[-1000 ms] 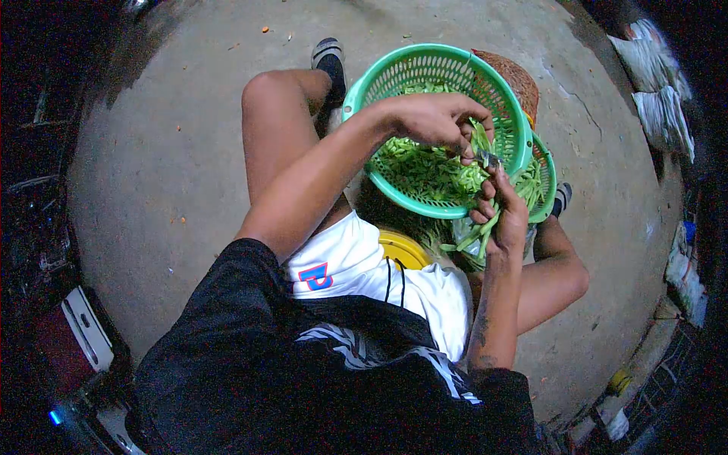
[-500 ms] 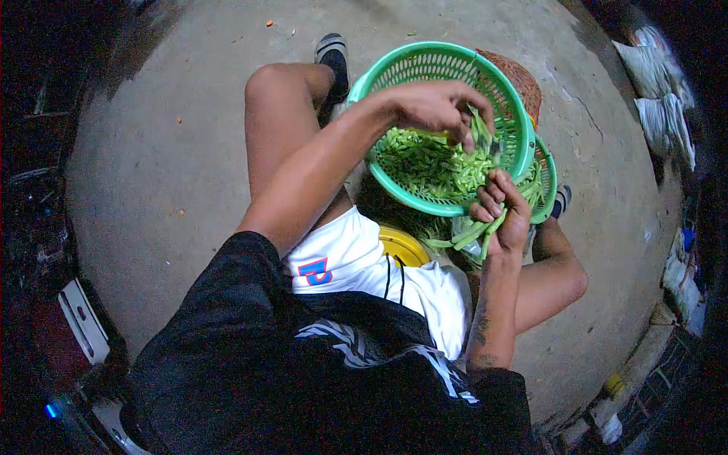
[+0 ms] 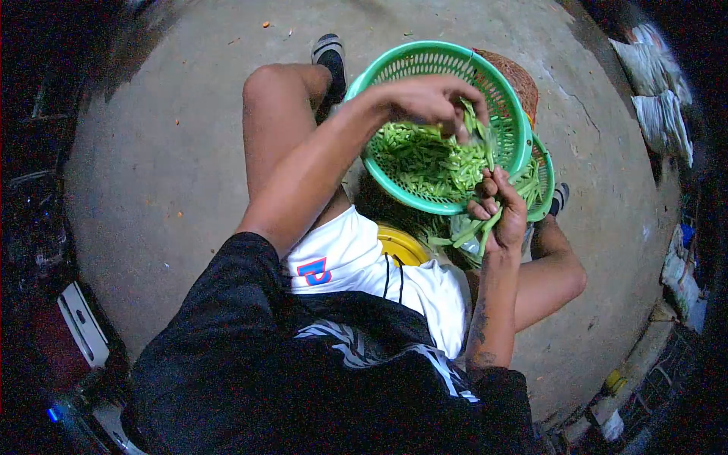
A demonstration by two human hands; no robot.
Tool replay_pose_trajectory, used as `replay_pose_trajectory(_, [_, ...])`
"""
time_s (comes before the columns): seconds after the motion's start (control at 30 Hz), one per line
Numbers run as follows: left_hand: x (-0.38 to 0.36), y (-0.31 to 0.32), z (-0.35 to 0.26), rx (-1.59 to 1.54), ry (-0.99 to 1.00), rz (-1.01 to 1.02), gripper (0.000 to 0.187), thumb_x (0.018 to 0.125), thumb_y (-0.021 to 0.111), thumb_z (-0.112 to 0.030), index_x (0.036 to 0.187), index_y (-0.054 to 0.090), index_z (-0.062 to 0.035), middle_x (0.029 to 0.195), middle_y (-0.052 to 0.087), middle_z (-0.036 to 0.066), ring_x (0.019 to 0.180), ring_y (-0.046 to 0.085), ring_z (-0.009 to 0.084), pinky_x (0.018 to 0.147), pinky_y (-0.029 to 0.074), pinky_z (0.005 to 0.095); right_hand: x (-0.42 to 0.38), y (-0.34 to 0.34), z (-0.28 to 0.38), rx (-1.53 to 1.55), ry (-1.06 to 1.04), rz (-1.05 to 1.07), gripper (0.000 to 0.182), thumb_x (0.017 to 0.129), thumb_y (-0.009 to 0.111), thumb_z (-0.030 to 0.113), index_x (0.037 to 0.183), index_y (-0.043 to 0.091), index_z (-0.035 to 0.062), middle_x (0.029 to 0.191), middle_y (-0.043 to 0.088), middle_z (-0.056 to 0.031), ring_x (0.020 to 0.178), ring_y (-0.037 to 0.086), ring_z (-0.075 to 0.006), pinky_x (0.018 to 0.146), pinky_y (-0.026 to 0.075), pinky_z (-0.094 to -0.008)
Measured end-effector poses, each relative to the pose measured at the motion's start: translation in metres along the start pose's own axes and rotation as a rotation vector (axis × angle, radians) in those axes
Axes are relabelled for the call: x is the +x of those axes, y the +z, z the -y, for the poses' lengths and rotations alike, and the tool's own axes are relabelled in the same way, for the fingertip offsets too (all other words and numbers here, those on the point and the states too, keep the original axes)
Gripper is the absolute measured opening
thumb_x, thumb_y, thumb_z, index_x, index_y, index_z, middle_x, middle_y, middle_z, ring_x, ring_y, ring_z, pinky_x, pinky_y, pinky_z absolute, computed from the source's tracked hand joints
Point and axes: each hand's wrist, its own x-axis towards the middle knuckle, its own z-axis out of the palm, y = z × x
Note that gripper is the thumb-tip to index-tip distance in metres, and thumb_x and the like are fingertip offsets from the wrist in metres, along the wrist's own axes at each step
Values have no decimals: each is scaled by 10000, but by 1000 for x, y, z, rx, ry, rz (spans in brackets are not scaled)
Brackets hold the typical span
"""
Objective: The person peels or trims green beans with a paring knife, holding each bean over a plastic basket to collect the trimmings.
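Note:
My right hand is closed round several long green beans. Their lower ends stick out below the fist, and their tops point up toward my left hand. The left hand is bent over the basket, its fingers curled beside the bean tops. A small grey blade-like tool shows at its fingertips, blurred; its handle is hidden. Beneath both hands is a green plastic basket, tilted toward me, with a heap of sliced green beans inside.
A second green basket with whole beans stands partly behind the first, at the right. Beyond them lies a reddish-brown mesh sack. A yellow round object is between my legs. White sacks line the right side of the concrete floor.
The left hand has shifted slightly left and up, and its fingertips with the grey tool are blurred. My right hand keeps its grip on the beans, almost in place.

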Motion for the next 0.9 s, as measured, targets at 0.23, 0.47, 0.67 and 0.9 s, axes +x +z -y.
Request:
replay_pose_trajectory(0.23, [-3,23,-16,117,111,-49,455,817,783,-53,1244,629,-74,919,700,10,858,638,102,735,504,270,-3,14,-4,3,-56,-115,152,1022,619,185,1051,624,36,761,593,24,500,425,-35,453,355,-200])
replay_pose_trajectory(0.47, [-4,-8,-9,-20,-9,-44,425,820,747,-54,1229,630,-38,1029,682,41,908,645,130,794,525,294,-2,3,-1,13,-45,-4,182,1036,595,182,1090,630,12,763,590,19,510,431,-34,454,368,-202])
replay_pose_trajectory(0.67, [5,23,-6,-27,-12,192,409,858,714,-19,1256,623,-40,1091,686,47,964,645,124,816,527,314,-1,2,-4,9,-34,-81,184,1014,592,144,1163,615,38,808,593,-8,520,440,-47,463,396,-219])
replay_pose_trajectory(0.9, [-1,-12,-9,-65,15,-17,442,864,735,-47,1285,602,-64,985,677,51,866,637,119,726,511,277,3,15,5,0,1,41,369,1005,569,170,1322,572,-17,910,614,-12,551,439,-62,483,387,-212])
